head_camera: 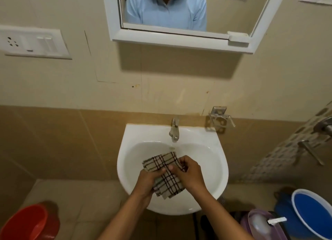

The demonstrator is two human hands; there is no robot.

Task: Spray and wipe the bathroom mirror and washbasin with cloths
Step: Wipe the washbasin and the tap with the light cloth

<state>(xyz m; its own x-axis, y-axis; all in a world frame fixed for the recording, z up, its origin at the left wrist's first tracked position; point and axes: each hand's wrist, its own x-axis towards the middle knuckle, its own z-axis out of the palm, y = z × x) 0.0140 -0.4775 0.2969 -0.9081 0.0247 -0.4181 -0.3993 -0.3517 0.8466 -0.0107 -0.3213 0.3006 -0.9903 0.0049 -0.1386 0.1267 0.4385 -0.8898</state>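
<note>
A beige cloth with dark checked lines point(166, 175) is bunched over the bowl of the white washbasin point(212, 169). My left hand point(146, 183) grips its lower left part. My right hand point(190, 173) pinches its upper right edge with curled fingers. The chrome tap point(174, 129) stands at the back of the basin, just beyond the cloth. Above on the wall hangs the white-framed mirror point(179, 7), showing a person in a light blue shirt. No spray bottle is in view.
A white switch and socket plate point(34, 42) is on the left wall. A metal holder point(219, 118) sits right of the tap. On the floor stand a red tub point(27, 223) at left, a blue bucket point(312, 214) and a purple container point(262, 225) at right.
</note>
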